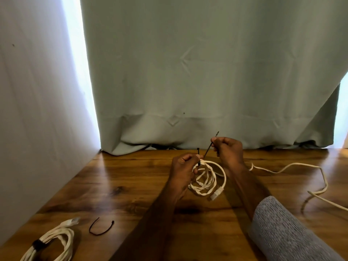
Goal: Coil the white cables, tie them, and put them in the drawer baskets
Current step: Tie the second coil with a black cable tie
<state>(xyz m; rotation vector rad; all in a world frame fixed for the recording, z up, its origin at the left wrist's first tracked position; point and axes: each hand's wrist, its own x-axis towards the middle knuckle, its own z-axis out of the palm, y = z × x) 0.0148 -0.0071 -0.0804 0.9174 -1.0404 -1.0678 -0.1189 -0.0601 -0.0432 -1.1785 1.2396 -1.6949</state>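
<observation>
A coiled white cable point(208, 178) hangs just above the wooden table point(131, 185), its plug point(216, 194) dangling at the lower right. My left hand point(183, 171) grips the top of the coil together with the head of a black cable tie point(199, 157). My right hand point(227, 149) pinches the tail of that tie, which runs up and to the right from the coil. A second white cable point(52, 240), coiled and bound with a black tie, lies at the near left corner. No drawer or basket is in view.
A loose black cable tie point(101, 227) lies curved on the table near the bound coil. An uncoiled white cable point(293, 166) trails across the right side of the table. A pale green curtain point(207, 72) hangs behind, and a white wall point(37, 110) closes the left.
</observation>
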